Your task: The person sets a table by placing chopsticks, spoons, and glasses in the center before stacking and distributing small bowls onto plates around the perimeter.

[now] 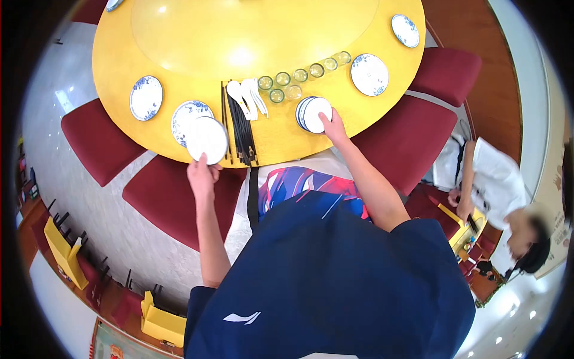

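My left hand (204, 176) grips the near edge of a round white dish (207, 141). That dish overlaps a blue-patterned plate (186, 112) lying by the table's near edge. My right hand (335, 128) has its fingers closed on the right side of a stack of white dishes with blue rims (313, 114). Between the hands lie black chopsticks (241, 134), with white spoons (247, 99) at their upper ends. Several clear glasses (300, 75) stand in rows beyond the stack.
More patterned plates, one at left (146, 98) and one at right (369, 75), lie around the round yellow table (287, 146). Red chairs (412, 134) are pushed close to its edge. A person in a white shirt (496, 176) is to the right, beside another yellow surface.
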`<state>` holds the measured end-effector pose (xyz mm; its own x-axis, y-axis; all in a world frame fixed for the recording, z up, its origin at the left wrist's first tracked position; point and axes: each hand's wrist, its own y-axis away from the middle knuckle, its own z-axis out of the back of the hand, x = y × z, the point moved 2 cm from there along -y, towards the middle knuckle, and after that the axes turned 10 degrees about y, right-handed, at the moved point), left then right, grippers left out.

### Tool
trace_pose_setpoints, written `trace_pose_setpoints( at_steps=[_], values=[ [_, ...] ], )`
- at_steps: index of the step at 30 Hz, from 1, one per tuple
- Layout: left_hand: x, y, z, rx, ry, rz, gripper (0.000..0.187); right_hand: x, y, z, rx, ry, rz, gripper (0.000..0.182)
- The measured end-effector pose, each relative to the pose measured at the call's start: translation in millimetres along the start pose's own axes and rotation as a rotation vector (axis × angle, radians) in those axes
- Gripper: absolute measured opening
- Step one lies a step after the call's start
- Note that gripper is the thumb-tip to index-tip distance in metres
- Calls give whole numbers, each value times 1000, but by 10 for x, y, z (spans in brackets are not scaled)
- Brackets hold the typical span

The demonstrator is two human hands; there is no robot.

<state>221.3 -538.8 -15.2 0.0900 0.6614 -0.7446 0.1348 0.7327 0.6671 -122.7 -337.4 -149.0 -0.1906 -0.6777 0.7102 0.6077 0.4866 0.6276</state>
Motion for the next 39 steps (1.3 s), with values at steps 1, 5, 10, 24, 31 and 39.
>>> trace_pose_setpoints(
  at_steps=[1,5,10,24,31,39],
  values=[
    [72,135,-179,20,-9,-4,28,-26,-1,71,14,1,0,41],
    [567,343,-845,106,-18,134,26,-96,-52,445,61,-130,-27,41],
    [1101,165,-1818,228,-358,97,29,-22,15,1215,88,-318,-77,39],
    [1450,-485,-3656,357,-543,41,33,-166,-263,2034,-54,-195,92,35],
    [1464,-553,-3703,333,-464,79,35,104,-297,1910,-54,-67,115,40],
    [1494,-423,-3165,408,-385,110,39,247,-490,1550,-216,280,280,43]
  ],
)
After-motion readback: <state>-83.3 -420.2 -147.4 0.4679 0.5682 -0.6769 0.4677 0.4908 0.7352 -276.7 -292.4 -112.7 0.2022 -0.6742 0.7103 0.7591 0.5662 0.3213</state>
